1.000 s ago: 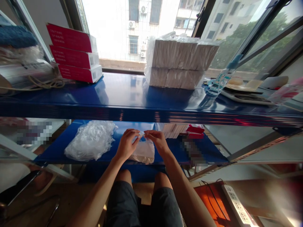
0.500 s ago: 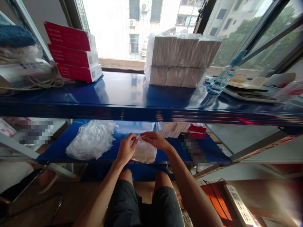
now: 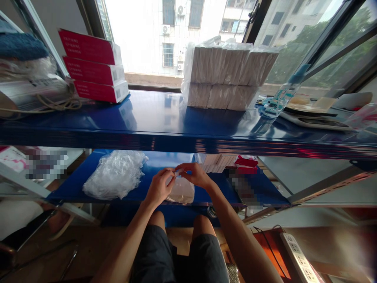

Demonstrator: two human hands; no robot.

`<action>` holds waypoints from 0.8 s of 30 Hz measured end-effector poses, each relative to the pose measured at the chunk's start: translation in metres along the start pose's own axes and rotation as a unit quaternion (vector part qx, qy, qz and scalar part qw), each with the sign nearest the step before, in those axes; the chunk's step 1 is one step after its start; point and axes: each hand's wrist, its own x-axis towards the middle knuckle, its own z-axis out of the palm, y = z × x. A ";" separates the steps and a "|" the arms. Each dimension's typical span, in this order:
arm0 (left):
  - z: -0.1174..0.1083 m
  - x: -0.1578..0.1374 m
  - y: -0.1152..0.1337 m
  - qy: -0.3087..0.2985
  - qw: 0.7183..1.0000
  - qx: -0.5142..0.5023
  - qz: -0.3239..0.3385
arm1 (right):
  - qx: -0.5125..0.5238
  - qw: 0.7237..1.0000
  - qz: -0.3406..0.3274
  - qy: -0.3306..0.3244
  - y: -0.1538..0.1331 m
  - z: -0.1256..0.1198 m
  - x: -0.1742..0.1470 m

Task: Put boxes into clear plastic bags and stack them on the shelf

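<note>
- Plastic bag (image 3: 183, 192) sat at front edge of lower shelf (image 3: 70, 186), likely for easy reach.
- Left hand (image 3: 160, 185), right hand (image 3: 194, 175) pinched its top, seemingly to hold it taut.

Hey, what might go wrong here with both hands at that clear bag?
The clear bag sits close to the front edge of the lower shelf, so a tug might drag it off. The left hand and right hand meet at its top, where pulling could tear the thin plastic. The plastic pile to their left might slide if brushed.
</note>
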 end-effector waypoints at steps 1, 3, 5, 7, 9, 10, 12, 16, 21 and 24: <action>0.000 0.000 -0.002 0.006 1.000 0.018 0.004 | 0.042 0.999 0.010 0.010 0.000 0.000 -0.002; 0.000 0.000 -0.004 0.019 0.999 0.042 0.011 | 0.113 0.993 0.032 0.014 -0.002 0.000 -0.005; -0.001 0.002 -0.001 0.026 0.999 0.046 0.009 | 0.157 0.986 0.053 0.011 -0.002 0.001 -0.008; -0.003 0.003 0.005 0.031 0.999 0.032 -0.007 | 0.171 0.982 0.066 0.033 0.000 0.002 -0.011; -0.007 0.000 0.010 0.045 0.998 0.007 -0.042 | 0.160 0.982 0.076 0.070 0.004 0.001 -0.013; -0.009 -0.004 0.011 0.055 0.996 -0.006 -0.067 | 0.141 0.983 0.081 0.087 0.008 0.001 -0.015; -0.012 -0.016 0.010 0.079 0.989 -0.028 -0.125 | 0.071 0.985 0.100 0.122 0.014 0.001 -0.018; -0.009 -0.051 0.000 0.110 0.964 -0.063 -0.234 | -0.099 0.964 0.149 0.195 0.025 0.007 -0.027; 0.002 -0.077 -0.006 0.143 0.932 -0.097 -0.319 | -0.167 0.958 0.147 0.180 0.025 0.016 -0.041; 0.007 -0.075 -0.006 0.165 0.919 -0.124 -0.336 | -0.130 0.967 0.142 0.170 0.026 0.016 -0.047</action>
